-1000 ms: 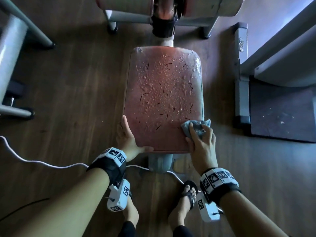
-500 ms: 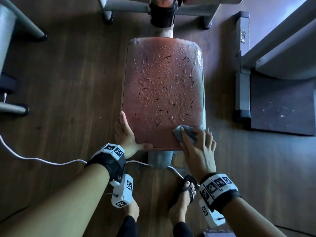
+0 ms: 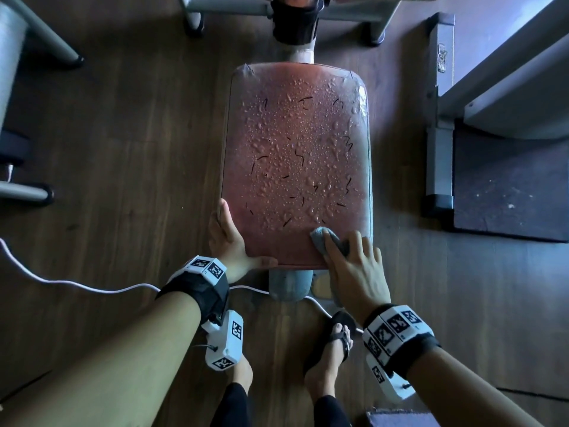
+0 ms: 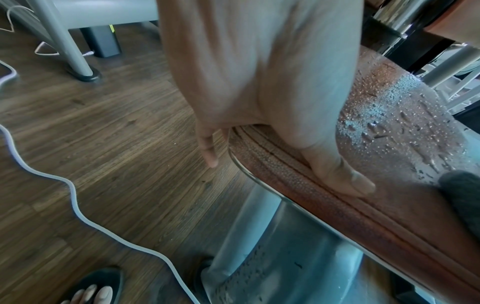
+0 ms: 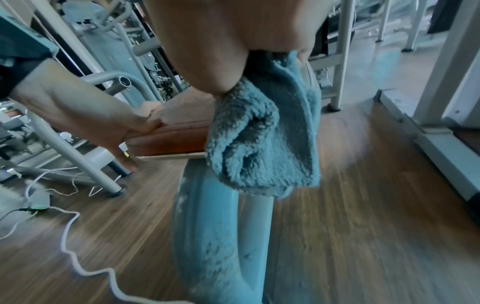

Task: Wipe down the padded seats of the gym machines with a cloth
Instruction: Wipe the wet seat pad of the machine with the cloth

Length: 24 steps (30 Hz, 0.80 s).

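The reddish-brown padded seat (image 3: 295, 155) carries water droplets and short dark marks. My left hand (image 3: 229, 241) braces its near left corner, fingers straight along the side and thumb (image 4: 337, 174) flat on the front edge. My right hand (image 3: 351, 260) presses a grey-blue fluffy cloth (image 3: 323, 238) on the seat's near right part. In the right wrist view the cloth (image 5: 265, 139) is bunched between thumb and fingers and hangs over the seat's front edge (image 5: 176, 135). The left hand (image 5: 91, 115) shows there too.
A pale metal post (image 3: 288, 283) holds the seat above the wooden floor. A white cable (image 3: 77, 283) snakes across the floor at the left and under the seat. My sandalled feet (image 3: 332, 349) stand close to the post. Machine frames (image 3: 440, 118) stand on both sides.
My right hand has slid the cloth left and toward the seat's near edge. The left hand stays on the same corner.
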Each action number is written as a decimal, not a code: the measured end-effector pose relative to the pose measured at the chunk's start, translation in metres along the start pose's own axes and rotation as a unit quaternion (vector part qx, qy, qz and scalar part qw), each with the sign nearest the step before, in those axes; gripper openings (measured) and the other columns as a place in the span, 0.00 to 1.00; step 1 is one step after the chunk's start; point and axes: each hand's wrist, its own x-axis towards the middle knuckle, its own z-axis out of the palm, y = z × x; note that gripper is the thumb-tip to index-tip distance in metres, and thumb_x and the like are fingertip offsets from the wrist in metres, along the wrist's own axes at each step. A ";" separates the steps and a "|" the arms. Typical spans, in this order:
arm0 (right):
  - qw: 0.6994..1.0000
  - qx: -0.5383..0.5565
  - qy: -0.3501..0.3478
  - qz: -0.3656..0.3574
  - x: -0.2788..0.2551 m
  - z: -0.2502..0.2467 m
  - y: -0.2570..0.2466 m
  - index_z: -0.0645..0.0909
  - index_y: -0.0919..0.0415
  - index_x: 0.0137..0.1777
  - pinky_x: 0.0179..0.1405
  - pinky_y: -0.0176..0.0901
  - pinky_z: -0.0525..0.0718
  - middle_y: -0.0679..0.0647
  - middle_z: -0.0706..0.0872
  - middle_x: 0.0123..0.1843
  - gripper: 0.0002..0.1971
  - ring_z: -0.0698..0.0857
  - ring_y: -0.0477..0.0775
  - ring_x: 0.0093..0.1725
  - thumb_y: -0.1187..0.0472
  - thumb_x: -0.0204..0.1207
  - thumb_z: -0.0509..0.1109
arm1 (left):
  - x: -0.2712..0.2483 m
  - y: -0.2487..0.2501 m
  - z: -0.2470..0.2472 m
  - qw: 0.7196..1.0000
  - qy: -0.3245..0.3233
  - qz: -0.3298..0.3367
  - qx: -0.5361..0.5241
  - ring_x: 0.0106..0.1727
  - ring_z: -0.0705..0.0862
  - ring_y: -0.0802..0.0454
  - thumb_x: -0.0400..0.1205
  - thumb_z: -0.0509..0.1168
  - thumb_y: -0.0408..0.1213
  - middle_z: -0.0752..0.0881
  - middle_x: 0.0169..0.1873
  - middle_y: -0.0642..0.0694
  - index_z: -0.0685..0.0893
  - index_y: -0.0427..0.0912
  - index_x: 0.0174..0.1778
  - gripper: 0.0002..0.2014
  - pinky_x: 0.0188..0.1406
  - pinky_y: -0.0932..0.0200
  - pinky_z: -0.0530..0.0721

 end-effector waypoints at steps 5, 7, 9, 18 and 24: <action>0.999 0.002 -0.006 0.039 0.022 -0.006 0.001 0.74 0.51 0.75 0.46 0.58 0.78 0.60 0.73 0.56 0.29 0.73 0.63 0.51 0.58 0.73 0.73 | 0.003 -0.004 0.003 1.000 0.017 -0.015 0.006 0.84 0.34 0.45 0.39 0.64 0.85 0.26 0.81 0.46 0.11 0.65 0.66 0.78 0.83 0.35 0.47; 0.999 0.005 -0.012 0.035 0.016 -0.005 -0.003 0.74 0.53 0.75 0.45 0.56 0.77 0.60 0.72 0.55 0.31 0.73 0.63 0.50 0.60 0.70 0.74 | 0.003 -0.004 0.003 1.000 0.020 -0.015 0.019 0.84 0.35 0.44 0.41 0.68 0.82 0.27 0.82 0.44 0.12 0.61 0.69 0.80 0.83 0.35 0.48; 1.000 -0.004 -0.019 0.014 0.004 -0.005 -0.005 0.74 0.54 0.75 0.44 0.55 0.76 0.60 0.73 0.55 0.32 0.74 0.63 0.49 0.61 0.69 0.74 | 0.002 -0.002 0.002 0.999 0.016 -0.017 0.022 0.84 0.35 0.44 0.46 0.74 0.74 0.27 0.82 0.43 0.14 0.58 0.71 0.80 0.83 0.36 0.48; 0.999 -0.023 -0.022 0.031 0.025 -0.010 -0.005 0.74 0.52 0.75 0.45 0.56 0.75 0.60 0.73 0.57 0.30 0.73 0.64 0.50 0.60 0.70 0.73 | 0.000 0.001 0.002 0.999 0.030 -0.016 0.029 0.85 0.37 0.43 0.47 0.73 0.71 0.30 0.82 0.39 0.18 0.50 0.74 0.79 0.83 0.39 0.48; 0.999 -0.019 -0.037 -0.019 0.006 -0.009 -0.006 0.74 0.54 0.76 0.44 0.56 0.76 0.61 0.75 0.55 0.37 0.75 0.64 0.48 0.62 0.63 0.75 | 0.001 -0.005 0.005 0.999 0.040 -0.017 0.025 0.85 0.36 0.45 0.51 0.83 0.62 0.29 0.82 0.43 0.18 0.52 0.76 0.81 0.84 0.40 0.46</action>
